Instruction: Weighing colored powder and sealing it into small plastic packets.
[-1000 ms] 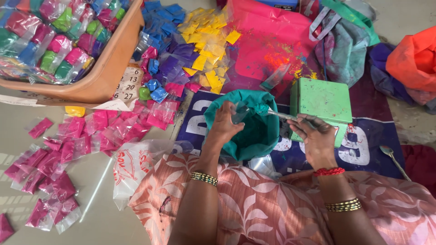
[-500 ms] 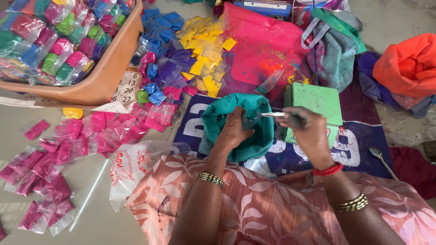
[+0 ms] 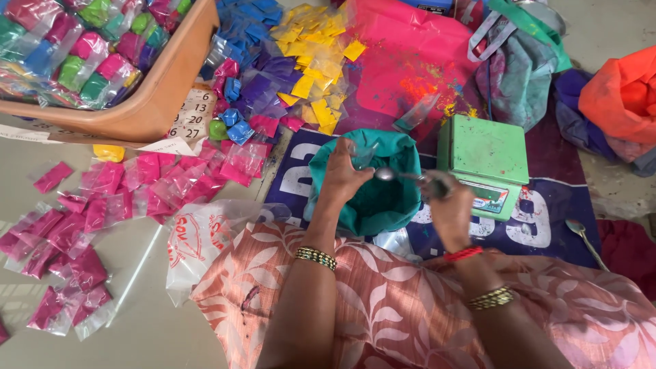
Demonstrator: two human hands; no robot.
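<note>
A metal spoon (image 3: 400, 175) is gripped by the right hand (image 3: 447, 205), whose fingers are closed around the handle end. The spoon's long axis is laid nearly level, running left to right, with the bowl pointed left toward the left hand (image 3: 342, 176) and the handle buried in the right fist. The bowl is seen well clear of the right fingers, just beside the left fingertips.

A small clear plastic pouch (image 3: 362, 156) is pinched by the left hand between thumb and fingers, its mouth turned toward the spoon bowl, which is held at or just below it; whether they touch cannot be told.

Both hands are held above an open teal bag (image 3: 372, 198) filled with teal powder, which is set on a dark blue printed sheet (image 3: 526, 232) on the floor. A green weighing scale (image 3: 486, 158) is placed just beside the bag on its right, and a second spoon (image 3: 584, 239) is laid near the sheet's right edge.

Pink powder packets (image 3: 82, 219) are scattered over the floor toward the left edge. Yellow packets (image 3: 314, 55) and blue packets (image 3: 249, 24) are piled beyond the bag, and an orange tub (image 3: 147, 102) of mixed packets is seen at the far left corner.
</note>
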